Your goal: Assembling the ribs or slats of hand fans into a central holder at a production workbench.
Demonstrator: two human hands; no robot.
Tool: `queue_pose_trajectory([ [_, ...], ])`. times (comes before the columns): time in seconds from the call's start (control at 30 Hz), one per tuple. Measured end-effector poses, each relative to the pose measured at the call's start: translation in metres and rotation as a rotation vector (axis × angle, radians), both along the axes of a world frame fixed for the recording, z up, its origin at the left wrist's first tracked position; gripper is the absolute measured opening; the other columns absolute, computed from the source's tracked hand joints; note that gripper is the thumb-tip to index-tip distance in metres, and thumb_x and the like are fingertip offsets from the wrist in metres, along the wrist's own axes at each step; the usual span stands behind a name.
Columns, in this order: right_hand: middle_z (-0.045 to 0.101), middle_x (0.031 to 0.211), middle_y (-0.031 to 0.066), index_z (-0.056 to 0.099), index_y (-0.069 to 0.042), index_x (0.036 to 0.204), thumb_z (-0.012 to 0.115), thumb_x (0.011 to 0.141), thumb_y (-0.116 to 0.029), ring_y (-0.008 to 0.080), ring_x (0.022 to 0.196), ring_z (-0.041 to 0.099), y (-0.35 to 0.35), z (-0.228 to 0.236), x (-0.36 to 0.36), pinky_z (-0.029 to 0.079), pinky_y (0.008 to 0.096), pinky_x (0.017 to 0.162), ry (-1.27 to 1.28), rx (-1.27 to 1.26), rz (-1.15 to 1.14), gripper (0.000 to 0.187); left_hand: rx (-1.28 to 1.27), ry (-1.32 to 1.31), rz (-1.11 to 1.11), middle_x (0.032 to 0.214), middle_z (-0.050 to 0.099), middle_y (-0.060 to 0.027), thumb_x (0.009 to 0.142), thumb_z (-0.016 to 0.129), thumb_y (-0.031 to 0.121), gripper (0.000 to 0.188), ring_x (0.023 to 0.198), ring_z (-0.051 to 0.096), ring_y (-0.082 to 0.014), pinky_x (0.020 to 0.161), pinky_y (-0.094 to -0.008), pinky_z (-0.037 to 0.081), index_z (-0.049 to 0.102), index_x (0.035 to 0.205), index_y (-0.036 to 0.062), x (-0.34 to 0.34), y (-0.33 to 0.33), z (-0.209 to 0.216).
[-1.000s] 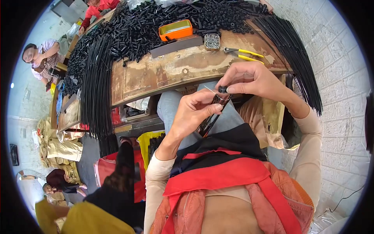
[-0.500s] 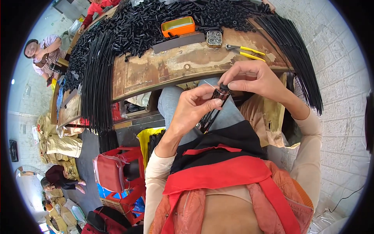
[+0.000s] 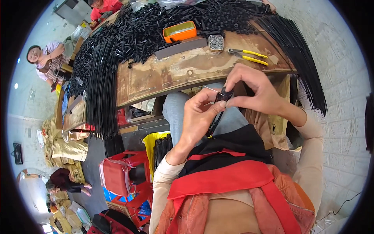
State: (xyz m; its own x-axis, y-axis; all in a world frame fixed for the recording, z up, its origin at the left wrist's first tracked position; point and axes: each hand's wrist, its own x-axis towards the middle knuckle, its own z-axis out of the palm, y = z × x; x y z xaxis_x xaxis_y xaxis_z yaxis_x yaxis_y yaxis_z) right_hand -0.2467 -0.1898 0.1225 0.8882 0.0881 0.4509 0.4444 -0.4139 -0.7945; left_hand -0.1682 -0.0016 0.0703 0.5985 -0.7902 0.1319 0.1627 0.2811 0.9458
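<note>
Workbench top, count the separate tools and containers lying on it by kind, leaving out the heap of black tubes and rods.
Orange tray: 1
Small tin of metal bits: 1
Yellow-handled pliers: 1
Flat grey strip: 1
Total: 4

Both hands, left [image 3: 198,117] and right [image 3: 257,91], pinch together, fingertips meeting

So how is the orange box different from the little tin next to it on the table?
The orange box is bigger and longer, while the little tin is small and nearly square. The orange box is bright orange with a pale inside; the little tin is dull grey metal. The little tin looks full of tiny metal bits, but what the orange box holds is hard to tell. Both sit open on the wooden table, beside the pile of black tubes.
</note>
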Motion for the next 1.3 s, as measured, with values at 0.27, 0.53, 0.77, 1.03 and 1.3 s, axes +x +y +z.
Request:
queue_pose_trajectory([
  [0.27, 0.059, 0.091, 0.0084, 0.061, -0.002, 0.085, 0.08, 0.068, 0.006, 0.0204, 0.086, 0.056, -0.01, -0.015, -0.015, 0.044, 0.032, 0.078, -0.059, 0.151, -0.02, 0.027, 0.015, 0.2, -0.093, 0.091, 0.066, -0.0044, 0.088, 0.067, 0.003, 0.011, 0.083, 0.062, -0.0099, 0.076, -0.0236, 0.051, 0.07, 0.098, -0.0015, 0.002, -0.008, 0.007],
  [0.53, 0.067, 0.085, 0.0109, 0.066, -0.005, 0.08, 0.083, 0.066, -0.003, 0.0272, 0.085, 0.061, -0.018, -0.031, -0.02, 0.05, 0.0402, 0.075, -0.148, 0.39, 0.098, 0.023, -0.003, 0.253, -0.306, 0.088, 0.067, -0.0077, 0.084, 0.069, 0.007, 0.016, 0.079, 0.063, -0.0143, 0.073, -0.0246, 0.048, 0.069, 0.095, -0.005, -0.002, -0.025, 0.006],
  [0.77, 0.066, 0.097, 0.0143, 0.066, -0.002, 0.088, 0.074, 0.07, 0.01, 0.0257, 0.094, 0.058, 0.017, -0.036, 0.007, 0.048, 0.0369, 0.081, -0.118, 0.479, -0.047, 0.023, 0.127, -0.153, 0.263, 0.088, 0.069, -0.0069, 0.083, 0.071, 0.002, 0.014, 0.079, 0.064, -0.0107, 0.072, -0.025, 0.051, 0.065, 0.096, -0.0017, -0.008, 0.002, 0.007],
  [1.03, 0.063, 0.105, 0.0072, 0.057, 0.0, 0.118, 0.072, 0.08, -0.004, 0.0169, 0.098, 0.061, 0.049, -0.075, 0.026, 0.052, 0.032, 0.081, 0.246, 1.108, 0.052, 0.041, 0.007, -0.118, 0.334, 0.087, 0.067, -0.0054, 0.076, 0.076, -0.005, 0.032, 0.08, 0.064, -0.0087, 0.073, -0.0228, 0.052, 0.059, 0.103, 0.0028, 0.019, 0.026, 0.022],
  [1.3, 0.066, 0.085, 0.0005, 0.068, 0.001, 0.094, 0.073, 0.084, -0.008, 0.0048, 0.078, 0.059, 0.087, -0.096, 0.029, 0.048, 0.0214, 0.069, 0.397, 0.582, -0.037, 0.014, -0.1, -0.157, 0.367, 0.085, 0.064, -0.0019, 0.076, 0.077, -0.003, 0.046, 0.077, 0.06, -0.0083, 0.074, -0.0251, 0.05, 0.057, 0.116, 0.004, 0.045, 0.045, 0.014],
])
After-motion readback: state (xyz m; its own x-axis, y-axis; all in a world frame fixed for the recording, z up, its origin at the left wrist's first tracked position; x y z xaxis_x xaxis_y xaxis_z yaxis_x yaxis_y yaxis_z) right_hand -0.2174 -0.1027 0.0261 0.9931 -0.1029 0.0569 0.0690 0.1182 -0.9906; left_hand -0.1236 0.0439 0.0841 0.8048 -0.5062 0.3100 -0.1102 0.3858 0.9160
